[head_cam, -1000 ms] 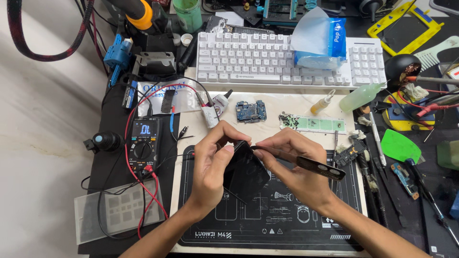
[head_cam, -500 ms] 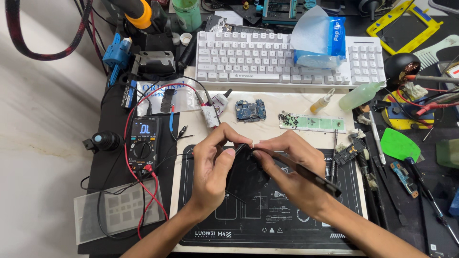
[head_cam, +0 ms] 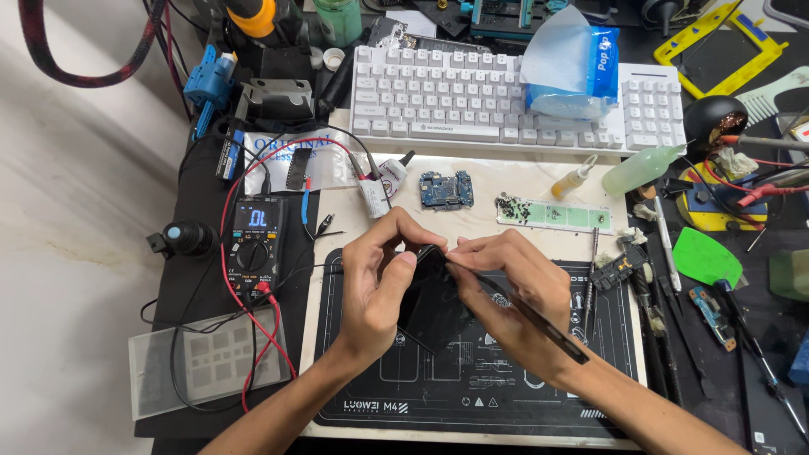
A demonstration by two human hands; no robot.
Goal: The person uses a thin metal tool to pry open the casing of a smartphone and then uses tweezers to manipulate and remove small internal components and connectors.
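I am gripping the phone point(head_cam: 434, 303) in my left hand point(head_cam: 379, 282), tilted above the mat point(head_cam: 607, 354). My right hand point(head_cam: 514, 295) is pinching tweezers point(head_cam: 527, 313) at its top edge; I am keeping the tip shallow and steady.

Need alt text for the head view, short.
Two bare hands work on a dark flat phone above a black repair mat: the left hand grips its edge, the right hand holds a slim black tool to its top edge. A digital multimeter and white keyboard lie nearby.
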